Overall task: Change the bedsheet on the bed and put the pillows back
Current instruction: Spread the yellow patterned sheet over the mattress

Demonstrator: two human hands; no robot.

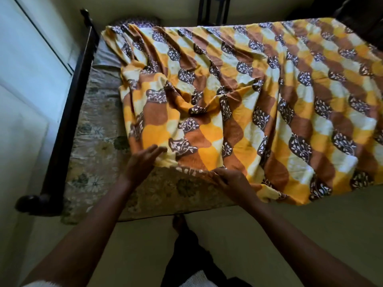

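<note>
Pale walls (24, 100) and a light floor (300, 235) enclose a dark-framed bed (70, 108). Its mattress (97, 154), covered in a faded floral print, is exposed along the left end and the near edge. A sheet (259, 96) patterned in orange, brown and cream waves with dark leaf motifs lies on the mattress, covering the centre and right. It is heavily creased, bunched toward the centre-left, and hangs over the near right edge. A dark-patterned pillow (136, 22) shows at the far left corner, partly under the sheet. Left grip (143, 162): fingers straight and spread, touching the sheet's near left corner. Right grip (230, 180): fingers curled, pinching the sheet's near hem at the mattress edge.
</note>
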